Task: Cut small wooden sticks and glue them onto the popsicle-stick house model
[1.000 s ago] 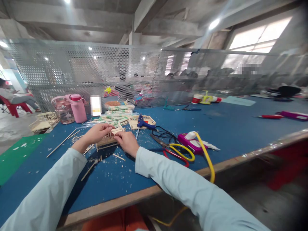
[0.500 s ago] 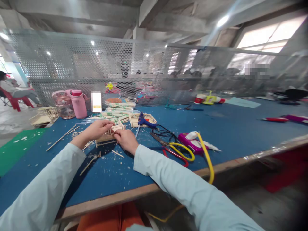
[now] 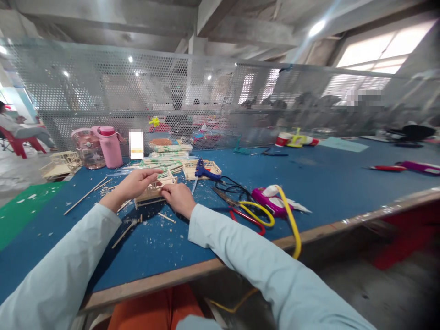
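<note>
A small frame of pale wooden sticks (image 3: pixel 153 193) stands on the blue table (image 3: pixel 326 183) in front of me. My left hand (image 3: pixel 134 184) rests over its left top with fingers curled onto the sticks. My right hand (image 3: pixel 178 199) pinches the frame's right side with thumb and forefinger. Both sleeves are light blue. Loose thin sticks (image 3: pixel 84 197) and wood scraps lie around the frame.
Right of my hands lie a blue glue gun (image 3: pixel 205 173), red and yellow handled scissors (image 3: pixel 248 212), a magenta tool (image 3: pixel 271 199) and a yellow hose (image 3: pixel 292 220). Behind stand a pink bottle (image 3: pixel 110 146), a clear jug (image 3: pixel 84 149), stick packs (image 3: pixel 168 158) and a mesh screen (image 3: pixel 206 105). A person sits far left.
Both hands have stayed on the stick frame, with the left fingers shifting slightly along its top. The camera view has drifted a little.
</note>
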Demonstrator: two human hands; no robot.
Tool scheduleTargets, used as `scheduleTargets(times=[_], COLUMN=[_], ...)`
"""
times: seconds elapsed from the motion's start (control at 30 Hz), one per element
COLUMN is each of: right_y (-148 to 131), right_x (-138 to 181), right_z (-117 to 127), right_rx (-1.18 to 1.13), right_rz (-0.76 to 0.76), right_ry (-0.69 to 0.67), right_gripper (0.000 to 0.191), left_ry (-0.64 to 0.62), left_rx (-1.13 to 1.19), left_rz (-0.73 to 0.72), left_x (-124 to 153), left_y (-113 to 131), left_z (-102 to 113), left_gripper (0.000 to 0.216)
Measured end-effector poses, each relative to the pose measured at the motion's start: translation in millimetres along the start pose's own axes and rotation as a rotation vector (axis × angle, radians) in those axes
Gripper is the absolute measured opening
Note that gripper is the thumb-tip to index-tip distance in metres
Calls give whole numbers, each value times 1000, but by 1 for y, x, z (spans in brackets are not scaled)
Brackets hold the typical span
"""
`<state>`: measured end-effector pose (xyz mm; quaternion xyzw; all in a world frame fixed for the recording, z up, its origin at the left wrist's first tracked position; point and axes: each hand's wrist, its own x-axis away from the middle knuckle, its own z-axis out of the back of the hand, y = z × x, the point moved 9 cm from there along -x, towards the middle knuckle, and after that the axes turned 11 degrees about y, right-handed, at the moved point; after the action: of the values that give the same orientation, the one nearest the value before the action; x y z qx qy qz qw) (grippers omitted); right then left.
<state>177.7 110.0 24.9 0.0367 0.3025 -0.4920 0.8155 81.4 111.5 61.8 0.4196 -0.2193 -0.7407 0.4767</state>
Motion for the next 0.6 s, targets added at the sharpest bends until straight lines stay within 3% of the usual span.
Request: scheduleTargets(times=[0.4,0.6], right_y=[-1,1], right_x=[-2,0], right_z=[0,2], right_rx=[3,-119], right_rz=[-3,27], right_ry=[-13,3], right_gripper=[28,23], left_ry=[21,19], left_rx=[-116,-120], left_rz=[-70,-72], left_x=[0,0], left_y=[7,4], left_z=[3,3], left_gripper=[58,58])
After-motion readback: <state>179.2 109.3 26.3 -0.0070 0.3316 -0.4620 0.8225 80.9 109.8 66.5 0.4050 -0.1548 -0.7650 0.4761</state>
